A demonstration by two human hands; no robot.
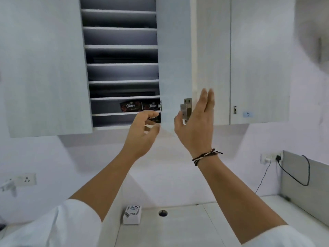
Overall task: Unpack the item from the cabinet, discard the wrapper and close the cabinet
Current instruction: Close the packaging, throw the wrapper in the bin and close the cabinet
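Observation:
The wall cabinet (122,72) stands open, showing several narrow shelves. Two dark Dove packets (130,106) lie side by side on the second-lowest shelf. My left hand (142,134) is at the lowest shelf's opening, fingers curled around a third dark Dove packet (154,117), which is partly hidden by them. My right hand (194,125) is flat and open against the edge of the open cabinet door (175,68), thumb beside its metal latch (187,108). A braided band circles my right wrist.
A white counter (178,229) with a round cable hole lies below, with a small white printed box (132,215) near the wall. A grey partition (302,184) and plugged-in cables stand at the right. Wall sockets (26,179) sit at the left. A closed door numbered 5 (258,68) is at the right.

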